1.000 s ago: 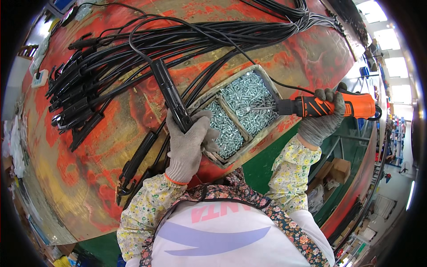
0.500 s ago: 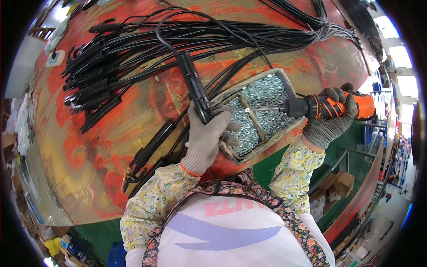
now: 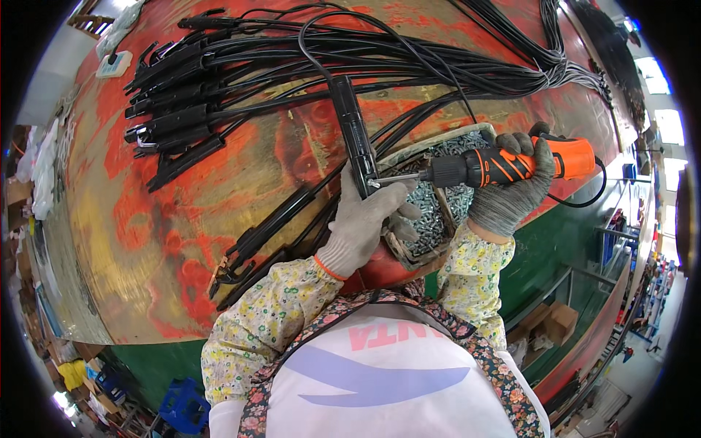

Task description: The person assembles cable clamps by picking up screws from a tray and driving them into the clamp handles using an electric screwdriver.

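Gloved in grey, my left hand (image 3: pixel 363 223) grips the lower end of a black welding electrode holder (image 3: pixel 353 131), whose cable loops up and away from its top. My right hand (image 3: pixel 515 182), in a darker grey glove, is wrapped round an orange and black electric screwdriver (image 3: pixel 504 166). The screwdriver lies level, pointing left, and its bit (image 3: pixel 394 178) reaches the side of the holder just above my left fingers. A tiny screw seems to be at the tip, but it is hard to make out. Behind the screwdriver stands a divided box of small screws (image 3: pixel 431 219).
A bundle of black cables (image 3: pixel 307 62) with several more electrode holders (image 3: pixel 171 120) stretches across the far side of the worn red and yellow table (image 3: pixel 153 270). Two other black holders (image 3: pixel 255 237) lie left of my left hand. The screwdriver's cord (image 3: pixel 595 201) hangs at the right edge.
The screwdriver has moved left from over the screw box, bringing its bit to the holder. My left hand still grips the holder; the view has shifted slightly.
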A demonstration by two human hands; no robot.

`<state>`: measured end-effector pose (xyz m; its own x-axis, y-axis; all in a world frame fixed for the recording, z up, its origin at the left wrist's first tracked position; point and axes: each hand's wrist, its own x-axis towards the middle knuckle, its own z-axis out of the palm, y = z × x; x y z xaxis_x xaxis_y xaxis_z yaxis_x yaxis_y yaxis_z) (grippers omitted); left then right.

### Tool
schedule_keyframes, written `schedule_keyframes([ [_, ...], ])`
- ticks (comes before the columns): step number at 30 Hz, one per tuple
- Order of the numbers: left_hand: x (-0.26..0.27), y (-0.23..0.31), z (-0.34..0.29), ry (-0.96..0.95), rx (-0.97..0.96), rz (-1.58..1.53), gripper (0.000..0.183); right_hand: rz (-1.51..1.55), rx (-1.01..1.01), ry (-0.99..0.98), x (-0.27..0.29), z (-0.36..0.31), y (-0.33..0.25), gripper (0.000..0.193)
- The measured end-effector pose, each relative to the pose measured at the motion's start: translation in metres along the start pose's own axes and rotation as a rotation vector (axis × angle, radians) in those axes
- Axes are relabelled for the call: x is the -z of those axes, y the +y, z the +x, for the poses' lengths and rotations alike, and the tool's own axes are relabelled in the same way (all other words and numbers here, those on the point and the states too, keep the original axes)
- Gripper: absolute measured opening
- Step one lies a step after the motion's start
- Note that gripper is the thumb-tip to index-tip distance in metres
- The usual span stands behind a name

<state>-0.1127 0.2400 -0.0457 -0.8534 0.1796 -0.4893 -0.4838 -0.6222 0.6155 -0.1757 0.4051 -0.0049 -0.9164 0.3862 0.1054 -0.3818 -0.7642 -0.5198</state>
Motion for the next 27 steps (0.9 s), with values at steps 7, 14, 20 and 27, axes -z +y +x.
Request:
schedule_keyframes([
  [7, 0.0, -0.003, 0.001, 0.02, -0.016, -0.02, 0.073, -0.062, 0.032, 0.017, 0.011, 0.001, 0.003, 0.039],
  [14, -0.006, 0.006, -0.003, 0.107, 0.037, 0.133, 0.077, -0.058, 0.066, -0.041, 0.014, 0.002, 0.0, 0.04],
  [20, -0.01, 0.008, -0.002, 0.152, 0.05, 0.191, 0.081, -0.121, 0.129, -0.128, -0.006, -0.006, 0.0, 0.044],
  [27, -0.009, 0.004, 0.0, 0.15, 0.055, 0.207, 0.079, -0.139, 0.148, -0.447, -0.037, -0.014, -0.004, 0.049],
])
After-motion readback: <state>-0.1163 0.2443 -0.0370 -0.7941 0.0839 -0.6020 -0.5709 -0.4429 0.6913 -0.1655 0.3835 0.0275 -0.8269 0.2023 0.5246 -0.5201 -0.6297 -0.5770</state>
